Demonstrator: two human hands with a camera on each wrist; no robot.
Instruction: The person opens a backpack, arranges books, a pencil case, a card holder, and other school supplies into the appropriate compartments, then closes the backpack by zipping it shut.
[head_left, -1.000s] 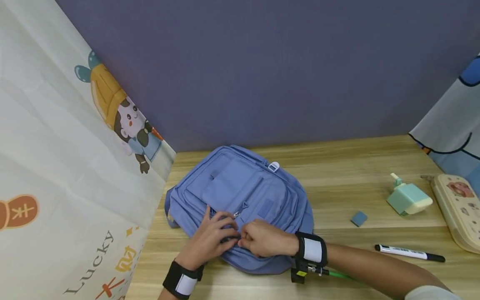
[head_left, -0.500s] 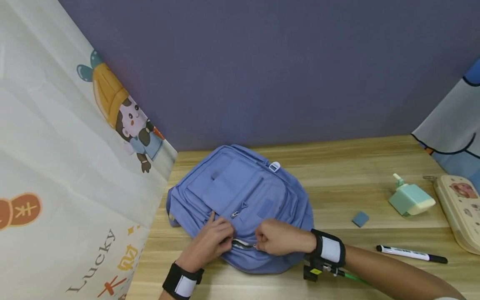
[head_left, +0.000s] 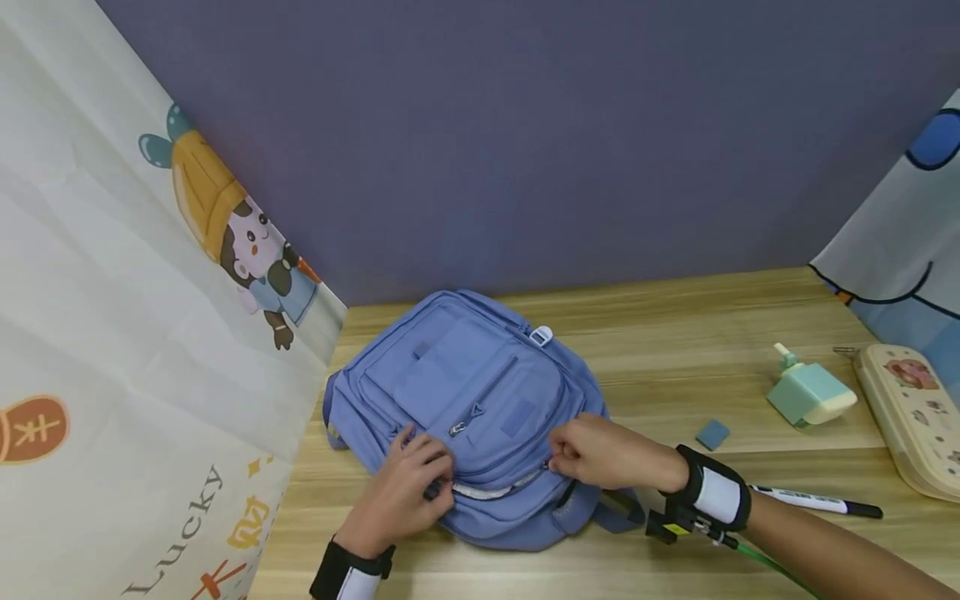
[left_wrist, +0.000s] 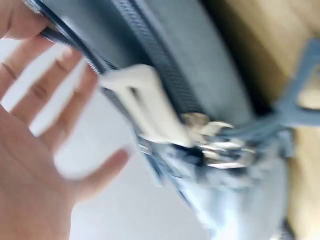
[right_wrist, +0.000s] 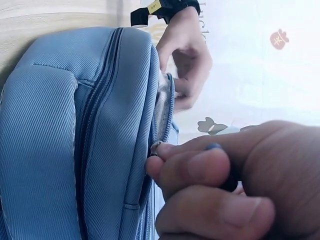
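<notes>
A blue backpack (head_left: 465, 367) lies on the wooden table, front pocket upward. Along its near side a zipper has parted, and pale lining (head_left: 487, 493) shows in the gap. My right hand (head_left: 611, 450) pinches the zipper pull (right_wrist: 157, 147) between thumb and index finger at the gap's right end. At the left end, thumb and fingertips of my left hand (head_left: 405, 492) pinch the bag's edge; its other fingers spread out in the left wrist view. That view also shows a white plastic buckle (left_wrist: 142, 100) and metal zipper pulls (left_wrist: 220, 145), somewhat blurred.
To the right lie a small blue block (head_left: 712, 434), a teal and cream boxy object (head_left: 810, 394) with a little handle, a cream pencil case (head_left: 911, 408) and a marker (head_left: 817, 500), partly behind my right forearm. A printed curtain (head_left: 150, 333) borders the left side.
My right hand has moved right along the zipper, drawing the pull with it, and the gap with pale lining has grown longer. My left hand has stayed near the gap's left end.
</notes>
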